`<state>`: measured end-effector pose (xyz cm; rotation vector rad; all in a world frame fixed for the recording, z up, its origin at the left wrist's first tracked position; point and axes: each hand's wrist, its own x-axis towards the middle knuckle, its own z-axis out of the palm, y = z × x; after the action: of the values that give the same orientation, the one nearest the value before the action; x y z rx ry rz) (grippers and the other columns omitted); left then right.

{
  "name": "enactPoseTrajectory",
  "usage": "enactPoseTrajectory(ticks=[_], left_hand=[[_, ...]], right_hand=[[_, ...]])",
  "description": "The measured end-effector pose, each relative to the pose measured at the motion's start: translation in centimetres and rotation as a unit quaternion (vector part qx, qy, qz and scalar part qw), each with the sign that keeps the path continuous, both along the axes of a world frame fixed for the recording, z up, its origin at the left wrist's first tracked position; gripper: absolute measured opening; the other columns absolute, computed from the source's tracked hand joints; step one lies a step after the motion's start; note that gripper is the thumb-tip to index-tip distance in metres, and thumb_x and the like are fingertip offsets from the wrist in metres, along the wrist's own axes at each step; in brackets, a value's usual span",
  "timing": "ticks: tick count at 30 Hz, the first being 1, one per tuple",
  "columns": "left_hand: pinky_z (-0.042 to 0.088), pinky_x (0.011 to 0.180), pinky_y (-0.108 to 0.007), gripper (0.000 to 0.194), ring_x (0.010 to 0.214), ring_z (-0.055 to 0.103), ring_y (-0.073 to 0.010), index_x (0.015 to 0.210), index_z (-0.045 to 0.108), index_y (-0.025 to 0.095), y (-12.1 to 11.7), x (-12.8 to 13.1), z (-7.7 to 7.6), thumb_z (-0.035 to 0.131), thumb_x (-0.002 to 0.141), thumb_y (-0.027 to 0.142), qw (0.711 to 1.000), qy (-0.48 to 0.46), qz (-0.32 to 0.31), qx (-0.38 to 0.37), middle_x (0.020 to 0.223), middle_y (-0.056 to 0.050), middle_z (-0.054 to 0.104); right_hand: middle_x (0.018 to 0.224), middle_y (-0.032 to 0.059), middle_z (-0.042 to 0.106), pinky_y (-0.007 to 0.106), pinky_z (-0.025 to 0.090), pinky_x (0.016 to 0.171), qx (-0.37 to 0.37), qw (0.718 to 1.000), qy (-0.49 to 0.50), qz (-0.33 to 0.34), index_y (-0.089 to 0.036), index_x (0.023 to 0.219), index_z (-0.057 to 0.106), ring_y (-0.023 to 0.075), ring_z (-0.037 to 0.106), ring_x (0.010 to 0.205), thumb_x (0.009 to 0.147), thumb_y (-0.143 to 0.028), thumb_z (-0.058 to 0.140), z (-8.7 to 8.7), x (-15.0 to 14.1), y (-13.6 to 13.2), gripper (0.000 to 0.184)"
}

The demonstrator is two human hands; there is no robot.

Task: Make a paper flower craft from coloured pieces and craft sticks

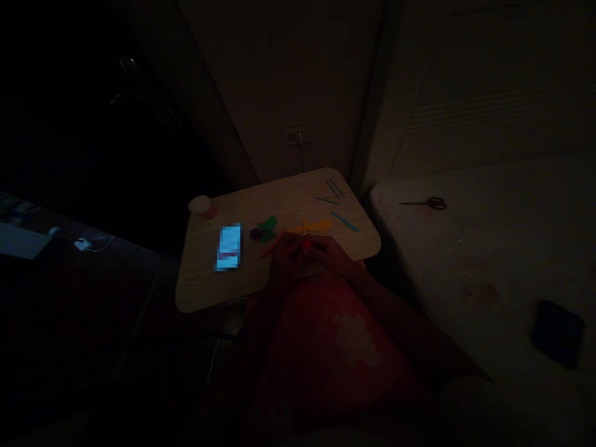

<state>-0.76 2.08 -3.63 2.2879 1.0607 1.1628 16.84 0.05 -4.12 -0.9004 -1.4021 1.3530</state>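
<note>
In the dim light, my left hand point(287, 248) and my right hand point(329, 250) meet at the front edge of a small wooden table point(205, 288). Their fingers close around a small red lump point(307, 244) that looks like modelling clay. A thin red strip point(267, 251) sticks out to the left of my left hand. Just beyond the fingers lies a flat orange shape point(319, 226). Left of it are a green shape point(268, 225) and a dark purple lump point(256, 233). Finger details are hard to make out.
A lit phone point(229, 247) lies on the table's left, near a cup point(200, 205). Several teal sticks, including a thicker teal tool point(345, 221), lie at right. Scissors point(428, 203) rest on a pale surface point(433, 248) beyond. A socket point(295, 135) with a plugged cable is behind.
</note>
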Motion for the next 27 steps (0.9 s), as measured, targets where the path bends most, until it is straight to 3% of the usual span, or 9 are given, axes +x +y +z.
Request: enactPoseTrajectory(ticks=[4, 8, 11, 15, 21, 27], left_hand=[[0.051, 0.099, -0.042, 0.032, 0.106, 0.062, -0.0234, 0.123, 0.072, 0.022, -0.29, 0.20, 0.01, 0.058, 0.099, 0.037, 1.000, 0.010, 0.000, 0.005, 0.111, -0.009, 0.065], [0.048, 0.106, -0.047, 0.049, 0.117, 0.059, -0.0267, 0.142, 0.060, 0.023, -0.57, 0.23, 0.37, 0.062, 0.096, 0.039, 0.998, 0.007, -0.060, -0.009, 0.125, -0.012, 0.064], [0.048, 0.105, -0.046, 0.051, 0.116, 0.060, -0.0267, 0.144, 0.058, 0.024, -0.53, 0.16, 0.62, 0.062, 0.096, 0.041, 0.994, -0.023, -0.104, -0.015, 0.124, -0.012, 0.065], [0.049, 0.102, -0.044, 0.045, 0.114, 0.061, -0.0256, 0.140, 0.062, 0.025, -0.29, 0.08, 0.67, 0.060, 0.098, 0.040, 0.991, -0.056, -0.117, -0.038, 0.122, -0.011, 0.066], [0.051, 0.098, -0.042, 0.035, 0.107, 0.061, -0.0247, 0.114, 0.074, 0.021, 0.09, -0.16, 0.31, 0.068, 0.092, 0.046, 0.994, -0.066, -0.062, -0.066, 0.112, -0.009, 0.066], [0.052, 0.089, -0.038, 0.026, 0.096, 0.062, -0.0223, 0.096, 0.076, 0.019, 0.33, -0.29, 0.03, 0.070, 0.089, 0.044, 0.995, -0.089, -0.033, -0.036, 0.099, -0.007, 0.067]], right_hand=[[0.085, 0.0040, 0.072, 0.027, 0.049, 0.070, 0.007, 0.999, -0.015, -0.045, -0.017, 0.092, 0.076, 0.0167, 0.061, 0.075, 0.084, -0.056, 0.073, -0.34, -0.31, 0.23, 0.040], [0.077, 0.0020, 0.068, 0.027, 0.047, 0.068, -0.001, 0.998, 0.015, -0.064, -0.017, 0.081, 0.072, 0.0157, 0.058, 0.072, 0.083, -0.053, 0.074, -0.39, 0.05, 0.24, 0.037], [0.070, 0.0009, 0.063, 0.026, 0.044, 0.063, -0.016, 0.998, 0.035, -0.057, -0.017, 0.074, 0.069, 0.0144, 0.054, 0.066, 0.082, -0.054, 0.075, -0.45, 0.32, 0.17, 0.039], [0.070, 0.0019, 0.063, 0.027, 0.044, 0.062, -0.035, 0.997, 0.044, -0.048, -0.018, 0.076, 0.068, 0.0150, 0.054, 0.065, 0.084, -0.059, 0.071, -0.39, 0.40, 0.06, 0.043], [0.085, 0.0044, 0.071, 0.030, 0.051, 0.075, -0.030, 0.999, 0.039, 0.015, -0.018, 0.088, 0.072, 0.0177, 0.062, 0.077, 0.085, -0.061, 0.069, 0.04, 0.25, 0.02, 0.043], [0.076, 0.0060, 0.073, 0.031, 0.052, 0.068, -0.081, 0.988, 0.103, 0.080, -0.015, 0.089, 0.074, 0.0190, 0.066, 0.068, 0.080, -0.060, 0.070, -0.26, 0.21, 0.15, 0.047]])
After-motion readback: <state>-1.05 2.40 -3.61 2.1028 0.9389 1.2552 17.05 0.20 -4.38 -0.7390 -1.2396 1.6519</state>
